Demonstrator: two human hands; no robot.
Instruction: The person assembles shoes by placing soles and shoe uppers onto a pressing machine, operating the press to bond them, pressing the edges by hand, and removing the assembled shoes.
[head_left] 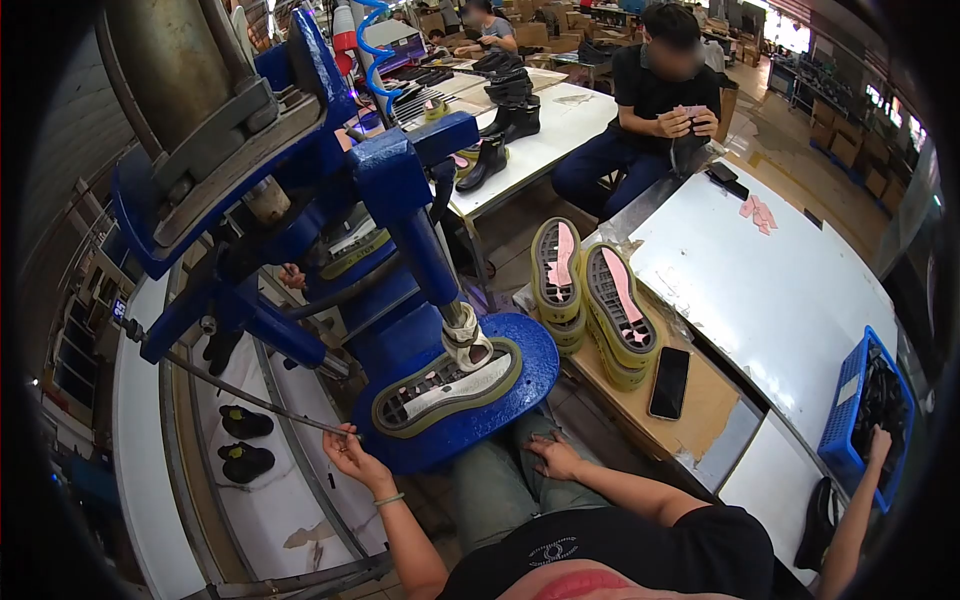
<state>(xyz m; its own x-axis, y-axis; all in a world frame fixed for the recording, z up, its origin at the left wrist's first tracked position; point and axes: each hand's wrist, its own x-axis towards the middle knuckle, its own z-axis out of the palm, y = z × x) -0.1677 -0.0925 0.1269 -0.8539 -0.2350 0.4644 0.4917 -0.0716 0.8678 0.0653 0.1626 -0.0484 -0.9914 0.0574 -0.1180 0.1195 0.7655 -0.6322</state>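
My left hand (358,462) has its fingers closed at the end of a long thin metal lever (250,397) on a blue press machine (395,180). My right hand (555,456) rests on my thigh, fingers apart, holding nothing. In front of me a shoe sole (400,408) with an olive rim and a pale insert lies on the machine's round blue plate (535,355). A whitish press head (466,335) stands over the sole and hides part of it; I cannot tell whether they touch.
Stacked soles with pink pieces (622,300) and a phone (669,383) lie on a brown board (700,420) at right. Black shoes (246,462) sit on the rack at left. Another person's arm (855,505) reaches into a blue basket (845,410). A seated co-worker (655,100) handles something small.
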